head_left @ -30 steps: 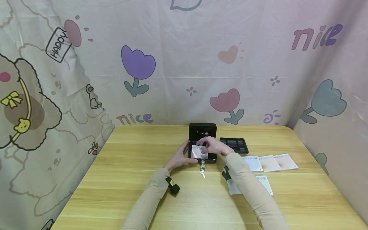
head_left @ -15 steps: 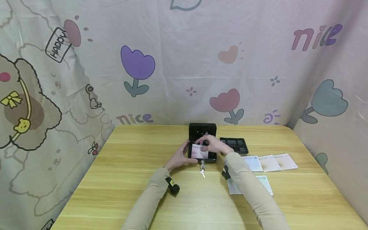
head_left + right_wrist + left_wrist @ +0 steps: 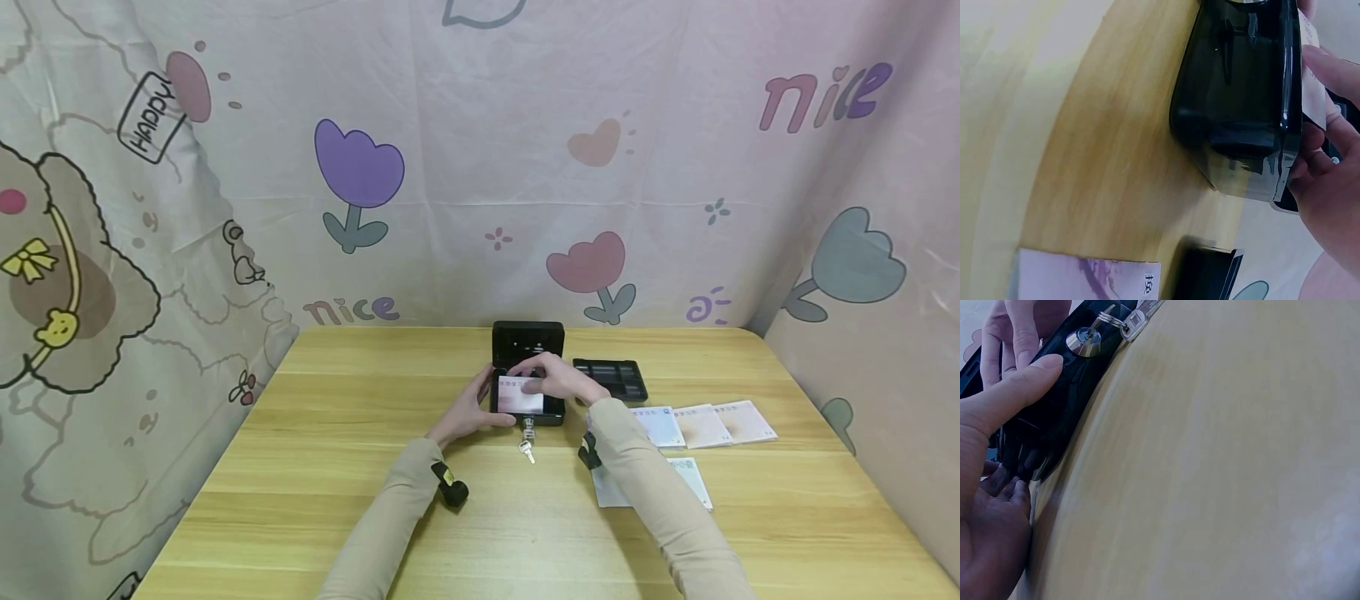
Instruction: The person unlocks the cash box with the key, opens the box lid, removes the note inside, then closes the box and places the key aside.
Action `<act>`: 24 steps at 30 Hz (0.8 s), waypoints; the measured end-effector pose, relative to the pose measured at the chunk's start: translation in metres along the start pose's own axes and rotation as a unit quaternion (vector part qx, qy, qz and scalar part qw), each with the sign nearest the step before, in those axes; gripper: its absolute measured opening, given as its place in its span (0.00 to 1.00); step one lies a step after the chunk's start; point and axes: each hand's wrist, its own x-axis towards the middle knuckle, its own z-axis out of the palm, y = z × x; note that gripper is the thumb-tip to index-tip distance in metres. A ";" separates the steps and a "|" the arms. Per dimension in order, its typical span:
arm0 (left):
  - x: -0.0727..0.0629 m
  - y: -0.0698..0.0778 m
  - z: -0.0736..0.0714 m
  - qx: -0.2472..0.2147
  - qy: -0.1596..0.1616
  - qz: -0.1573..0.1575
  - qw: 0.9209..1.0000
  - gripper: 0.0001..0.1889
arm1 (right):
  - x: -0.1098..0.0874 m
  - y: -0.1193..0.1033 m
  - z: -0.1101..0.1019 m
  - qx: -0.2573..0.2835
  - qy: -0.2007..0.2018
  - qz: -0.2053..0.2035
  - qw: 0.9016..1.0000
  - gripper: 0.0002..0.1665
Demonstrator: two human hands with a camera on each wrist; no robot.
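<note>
A black cash box (image 3: pixel 553 419) stands on the table with its lid (image 3: pixel 528 340) raised. My left hand (image 3: pixel 468 411) grips its left side, the thumb across the front wall and the other fingers at the end, as the left wrist view shows. Inside the box opening lies a pinkish banknote-like slip (image 3: pixel 519 402). My right hand (image 3: pixel 558 379) reaches over from the right and pinches this slip between thumb and fingers; the right wrist view shows the slip's edge (image 3: pixel 1313 103) rising past the rim. A key with a ring (image 3: pixel 527 452) hangs from the front lock (image 3: pixel 1085 342).
To the box's right lies a black compartment tray (image 3: pixel 618 379). Nearer me are several printed slips: a bluish one (image 3: pixel 662 425), pale ones (image 3: pixel 703 427) (image 3: pixel 745 422), and others (image 3: pixel 690 479) partly under my right forearm. A patterned cloth (image 3: pixel 480 167) hangs behind the table.
The pinkish slip has shifted slightly toward the back of the box and lies straighter. My right fingers have moved slightly with it; the left hand stays in place.
</note>
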 end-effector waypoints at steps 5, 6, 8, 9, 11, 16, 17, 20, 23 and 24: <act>0.000 0.000 0.001 -0.004 0.003 0.003 1.000 0.61 | 0.000 0.002 0.000 0.003 0.007 -0.016 1.000 0.18; 0.000 0.000 0.001 -0.005 0.004 0.003 1.000 0.61 | -0.001 0.001 -0.001 0.005 0.007 -0.015 1.000 0.18; 0.000 0.000 0.001 -0.005 0.005 0.002 1.000 0.61 | -0.001 0.000 -0.001 0.010 0.008 -0.009 1.000 0.17; 0.000 0.000 0.001 -0.004 0.005 0.001 1.000 0.61 | -0.001 0.000 -0.001 0.010 0.009 -0.009 1.000 0.17; 0.000 0.000 0.001 -0.002 0.005 0.000 1.000 0.61 | -0.001 0.000 -0.001 0.010 0.012 -0.006 1.000 0.16; 0.000 0.000 0.001 0.004 0.003 0.011 1.000 0.61 | -0.003 0.000 -0.001 0.010 0.026 -0.006 1.000 0.16; 0.000 -0.001 0.001 0.005 0.004 0.014 1.000 0.60 | -0.003 0.000 -0.001 0.010 0.030 -0.004 0.999 0.16; 0.000 -0.001 0.001 0.004 0.006 0.018 1.000 0.60 | -0.004 0.000 -0.001 0.008 0.042 0.002 0.999 0.16; -0.001 0.000 0.001 0.002 0.007 0.020 1.000 0.60 | -0.005 -0.003 -0.003 0.015 0.053 0.014 0.998 0.17; -0.001 0.000 0.001 0.000 0.007 0.020 1.000 0.60 | -0.005 -0.003 -0.004 0.017 0.055 0.016 0.998 0.17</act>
